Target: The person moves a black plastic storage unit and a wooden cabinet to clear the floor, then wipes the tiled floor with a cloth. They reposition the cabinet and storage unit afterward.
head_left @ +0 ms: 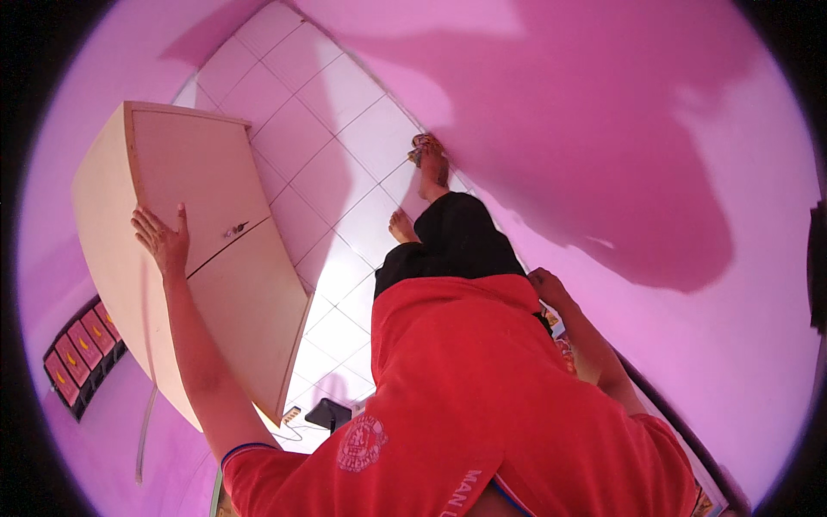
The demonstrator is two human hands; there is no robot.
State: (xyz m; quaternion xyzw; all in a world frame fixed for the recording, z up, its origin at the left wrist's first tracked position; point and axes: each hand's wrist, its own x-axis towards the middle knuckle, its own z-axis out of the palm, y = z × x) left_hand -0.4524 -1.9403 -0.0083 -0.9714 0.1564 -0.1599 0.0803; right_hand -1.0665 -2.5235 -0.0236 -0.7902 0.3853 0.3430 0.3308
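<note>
My left hand [162, 241] rests with its fingers spread on the top front edge of a cream two-door cabinet [198, 168], and it holds nothing. A small metal key or lock fitting [234, 230] is near the seam between the doors. My right hand [550, 286] hangs beside my black shorts [448, 237], its fingers curled; whatever is inside them is hidden. On the floor by the pink wall, one foot [433, 168] stretches forward with its toes on a crumpled patterned cloth [420, 145]. My other foot [402, 226] stands farther back on the tiles.
White floor tiles [332, 181] run between the cabinet and the pink wall [603, 155] on the right. A dark flat object [329, 414] and a power strip [292, 414] with a cord lie near the cabinet's near end. A row of framed panels [84, 345] hangs at left.
</note>
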